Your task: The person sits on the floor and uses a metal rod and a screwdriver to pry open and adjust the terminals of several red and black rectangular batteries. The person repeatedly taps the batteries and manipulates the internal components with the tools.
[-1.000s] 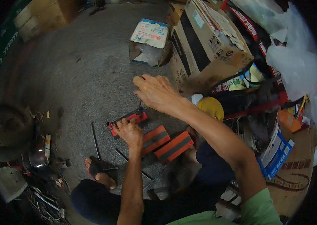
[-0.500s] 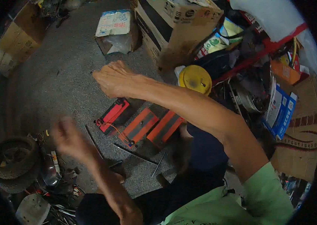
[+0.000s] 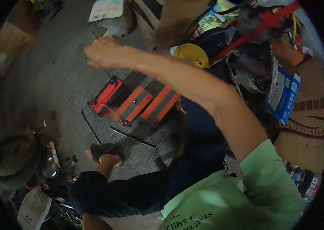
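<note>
— Red and orange, those three flat batteries (image 3: 133,102): where do they lie?

— On the grey concrete floor (image 3: 51,76), side by side, below my right hand (image 3: 102,51), which hangs above them, well apart.

— Is that hand gripping anything?

— It looks loosely curled, but I cannot tell whether it holds something. My left hand is out of sight.

— What else?

— Thin metal rods (image 3: 131,137) near my bare foot (image 3: 106,158), a yellow lid (image 3: 191,55) beyond.

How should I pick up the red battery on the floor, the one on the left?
Probably from above, by its two long sides. The red battery lies flat on the concrete floor, its left side free, while an orange-and-grey battery sits close on its right.
</note>
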Demonstrator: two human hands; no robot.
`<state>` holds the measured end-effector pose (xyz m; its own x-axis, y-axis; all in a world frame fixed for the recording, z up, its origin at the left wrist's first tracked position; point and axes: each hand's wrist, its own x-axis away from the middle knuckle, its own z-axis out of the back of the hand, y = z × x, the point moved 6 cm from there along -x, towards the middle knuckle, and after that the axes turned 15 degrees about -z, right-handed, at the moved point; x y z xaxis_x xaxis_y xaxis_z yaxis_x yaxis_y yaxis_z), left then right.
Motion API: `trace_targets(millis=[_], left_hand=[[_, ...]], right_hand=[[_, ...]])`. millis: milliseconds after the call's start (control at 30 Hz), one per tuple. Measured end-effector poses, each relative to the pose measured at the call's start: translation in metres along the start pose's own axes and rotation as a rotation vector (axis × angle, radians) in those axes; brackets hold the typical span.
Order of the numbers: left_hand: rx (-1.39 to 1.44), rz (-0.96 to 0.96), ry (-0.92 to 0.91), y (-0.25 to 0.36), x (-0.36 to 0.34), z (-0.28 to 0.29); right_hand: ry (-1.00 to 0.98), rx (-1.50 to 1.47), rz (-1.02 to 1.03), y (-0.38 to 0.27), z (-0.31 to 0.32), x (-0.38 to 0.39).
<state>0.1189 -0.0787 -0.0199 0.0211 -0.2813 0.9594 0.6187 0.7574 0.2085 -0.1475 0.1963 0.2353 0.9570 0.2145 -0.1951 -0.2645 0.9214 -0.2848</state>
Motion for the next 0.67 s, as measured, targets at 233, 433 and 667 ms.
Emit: trace_targets(millis=[233, 433, 667], left_hand=[[-0.122, 0.082, -0.038, -0.011, -0.044, -0.026], [-0.142, -0.015, -0.189, 0.004, -0.035, 0.001], [-0.094, 0.106, -0.221, -0.003, -0.029, 0.002]], right_hand=[[-0.161, 0.016, 0.064, -0.013, 0.007, -0.003], [0.103, -0.003, 0.109, -0.007, 0.004, -0.007], [-0.225, 0.099, 0.058, -0.015, -0.001, -0.023]])
